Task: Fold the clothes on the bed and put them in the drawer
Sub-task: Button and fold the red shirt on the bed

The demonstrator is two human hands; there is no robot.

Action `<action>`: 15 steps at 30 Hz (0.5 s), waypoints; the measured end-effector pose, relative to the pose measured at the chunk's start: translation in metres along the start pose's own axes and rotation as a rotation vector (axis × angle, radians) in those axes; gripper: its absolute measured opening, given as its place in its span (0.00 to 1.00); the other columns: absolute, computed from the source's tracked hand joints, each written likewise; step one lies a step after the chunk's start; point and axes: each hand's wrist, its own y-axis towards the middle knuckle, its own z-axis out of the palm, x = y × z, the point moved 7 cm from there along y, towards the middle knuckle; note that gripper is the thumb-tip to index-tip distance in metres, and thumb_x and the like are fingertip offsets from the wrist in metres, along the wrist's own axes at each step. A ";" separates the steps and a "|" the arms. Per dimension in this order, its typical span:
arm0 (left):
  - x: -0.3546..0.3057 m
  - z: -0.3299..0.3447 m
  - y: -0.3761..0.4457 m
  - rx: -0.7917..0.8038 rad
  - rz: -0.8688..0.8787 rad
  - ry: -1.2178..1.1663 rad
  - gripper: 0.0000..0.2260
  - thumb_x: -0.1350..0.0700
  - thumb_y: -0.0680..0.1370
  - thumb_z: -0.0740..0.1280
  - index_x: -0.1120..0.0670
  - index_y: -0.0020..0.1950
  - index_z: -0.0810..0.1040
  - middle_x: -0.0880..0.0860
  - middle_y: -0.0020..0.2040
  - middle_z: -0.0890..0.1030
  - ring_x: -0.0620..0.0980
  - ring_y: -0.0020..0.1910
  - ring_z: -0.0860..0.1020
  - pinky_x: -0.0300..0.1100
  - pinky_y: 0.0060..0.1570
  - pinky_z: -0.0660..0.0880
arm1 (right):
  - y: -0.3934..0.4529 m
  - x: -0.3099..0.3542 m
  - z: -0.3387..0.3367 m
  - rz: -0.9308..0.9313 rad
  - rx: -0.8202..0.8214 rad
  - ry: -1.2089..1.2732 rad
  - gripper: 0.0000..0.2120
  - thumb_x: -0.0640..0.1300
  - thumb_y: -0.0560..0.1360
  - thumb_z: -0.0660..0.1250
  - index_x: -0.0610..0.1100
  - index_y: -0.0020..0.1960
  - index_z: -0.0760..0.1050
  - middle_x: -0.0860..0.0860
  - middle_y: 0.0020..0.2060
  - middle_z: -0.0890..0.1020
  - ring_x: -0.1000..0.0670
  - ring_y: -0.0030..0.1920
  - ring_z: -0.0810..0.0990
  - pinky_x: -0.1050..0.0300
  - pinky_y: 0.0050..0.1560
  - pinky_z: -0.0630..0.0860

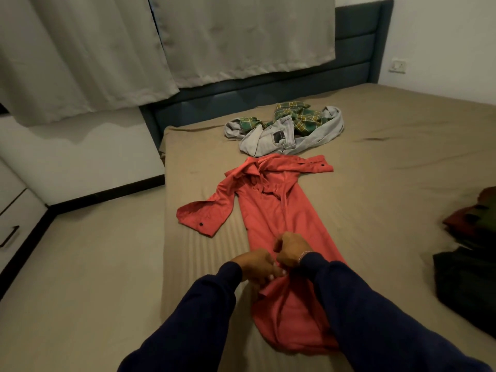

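Fingers (271, 269) bunching crumpled red shirt (271, 208) hem.

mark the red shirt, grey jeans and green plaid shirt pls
red shirt (271, 210): head view, flat middle of the body panel.
grey jeans (268, 145): head view, waistband area beside the dark patch.
green plaid shirt (303, 119): head view, crumpled fabric lying over the jeans.

Red shirt (271, 210) lies lengthwise on the bed (389, 183), collar far, sleeves spread, near hem bunched. Beyond it, grey jeans (271, 142) and green plaid garment (300, 116) lie crumpled together. Dark folded clothes (472, 237) at right edge.
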 end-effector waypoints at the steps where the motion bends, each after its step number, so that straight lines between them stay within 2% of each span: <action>1: -0.004 0.009 -0.006 0.057 -0.012 -0.043 0.10 0.54 0.80 0.70 0.57 0.42 0.77 0.53 0.33 0.79 0.47 0.26 0.77 0.37 0.27 0.75 | -0.003 -0.004 -0.002 0.003 -0.003 0.013 0.11 0.37 0.71 0.68 0.44 0.53 0.83 0.46 0.53 0.85 0.45 0.55 0.82 0.59 0.51 0.75; 3: -0.010 0.023 -0.016 0.142 -0.007 -0.067 0.10 0.53 0.81 0.69 0.59 0.46 0.78 0.57 0.38 0.83 0.50 0.31 0.81 0.40 0.31 0.79 | -0.009 -0.010 -0.008 0.006 -0.019 0.024 0.12 0.35 0.72 0.68 0.44 0.52 0.84 0.47 0.51 0.85 0.46 0.53 0.83 0.58 0.50 0.77; 6: -0.012 0.033 -0.024 0.223 0.006 -0.041 0.07 0.55 0.82 0.67 0.59 0.52 0.80 0.57 0.42 0.84 0.49 0.34 0.82 0.38 0.35 0.79 | -0.020 -0.015 -0.008 0.028 0.028 0.069 0.13 0.33 0.71 0.67 0.48 0.45 0.84 0.50 0.43 0.84 0.48 0.44 0.84 0.55 0.42 0.82; 9: -0.014 0.040 -0.034 0.259 0.024 -0.071 0.08 0.60 0.81 0.64 0.58 0.54 0.83 0.55 0.40 0.85 0.47 0.34 0.81 0.37 0.35 0.78 | -0.035 -0.028 -0.005 0.054 0.078 0.153 0.13 0.31 0.71 0.66 0.49 0.43 0.81 0.50 0.39 0.83 0.50 0.36 0.82 0.53 0.34 0.82; 11: -0.015 0.036 -0.040 0.157 0.008 -0.103 0.08 0.62 0.80 0.65 0.58 0.49 0.84 0.54 0.36 0.83 0.46 0.31 0.79 0.36 0.32 0.76 | -0.049 -0.035 -0.001 0.066 0.132 0.258 0.13 0.29 0.72 0.64 0.46 0.45 0.79 0.49 0.34 0.79 0.51 0.29 0.79 0.52 0.27 0.81; 13: -0.010 0.019 -0.042 -0.080 -0.041 -0.105 0.09 0.63 0.78 0.65 0.58 0.40 0.82 0.53 0.31 0.79 0.45 0.25 0.76 0.36 0.28 0.73 | -0.060 -0.038 0.004 0.094 0.180 0.397 0.12 0.28 0.74 0.63 0.43 0.48 0.78 0.46 0.36 0.77 0.49 0.29 0.79 0.53 0.22 0.79; 15: 0.002 0.003 -0.045 -0.338 -0.083 -0.041 0.12 0.62 0.76 0.67 0.58 0.33 0.78 0.53 0.29 0.77 0.49 0.25 0.76 0.43 0.29 0.76 | -0.075 -0.039 0.015 0.116 0.270 0.492 0.10 0.30 0.77 0.64 0.43 0.50 0.77 0.45 0.40 0.78 0.47 0.31 0.80 0.52 0.24 0.80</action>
